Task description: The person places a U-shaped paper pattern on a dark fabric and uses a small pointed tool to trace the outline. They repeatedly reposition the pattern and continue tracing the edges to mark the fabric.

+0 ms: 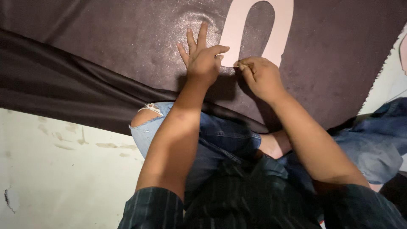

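Floor: pale stained concrete, dark brown glossy fabric sheet spread across the far side.
Left hand: fingers splayed, pressing fabric flat.
Right hand: fingertips pinching the near edge of the pale pink cut-out shape.
Handling: thin, light, floppy; probably best lifted by its edge.

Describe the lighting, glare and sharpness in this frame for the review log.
Head view: light falls from above, leaving a sparkly glare patch on the dark sheet above the left hand; both hands cast soft shadows toward the knees, the right hand pinching the pale cutout shape. Hands are sharp; the striped shirt near the lens is dim and slightly soft.
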### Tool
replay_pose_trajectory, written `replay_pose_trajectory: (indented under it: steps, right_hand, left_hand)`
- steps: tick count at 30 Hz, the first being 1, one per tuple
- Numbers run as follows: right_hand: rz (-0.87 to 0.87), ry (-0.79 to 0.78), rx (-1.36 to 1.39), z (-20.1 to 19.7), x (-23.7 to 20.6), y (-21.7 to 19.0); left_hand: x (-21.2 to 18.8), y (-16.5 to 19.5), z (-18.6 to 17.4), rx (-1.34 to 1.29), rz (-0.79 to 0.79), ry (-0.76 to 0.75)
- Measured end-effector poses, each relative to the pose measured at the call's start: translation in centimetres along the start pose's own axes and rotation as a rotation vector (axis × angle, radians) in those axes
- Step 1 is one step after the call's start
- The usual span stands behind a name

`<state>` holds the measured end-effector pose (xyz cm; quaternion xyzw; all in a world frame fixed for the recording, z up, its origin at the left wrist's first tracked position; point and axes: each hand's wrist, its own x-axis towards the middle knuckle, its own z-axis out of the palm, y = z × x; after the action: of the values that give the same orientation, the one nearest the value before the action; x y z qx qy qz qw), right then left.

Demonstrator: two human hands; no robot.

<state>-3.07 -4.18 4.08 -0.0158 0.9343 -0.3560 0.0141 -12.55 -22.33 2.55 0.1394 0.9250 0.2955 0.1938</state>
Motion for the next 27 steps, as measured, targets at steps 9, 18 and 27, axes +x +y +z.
replay_pose_trajectory:
  steps: [9, 18, 27]
  right_hand:
    - [0.115, 0.039, 0.079, -0.2, -0.2, 0.2]
    - [-0.037, 0.076, 0.217, 2.3, 0.3, -0.8]
    - [-0.062, 0.038, 0.182, 2.5, 1.0, -0.6]
  left_hand:
    - [-0.1, 0.5, -0.5, 0.024, -0.008, -0.014]
    - [0.2, 0.3, -0.6, 0.063, -0.041, -0.101]
    - [0.3, 0.1, -0.3, 0.030, -0.003, -0.039]
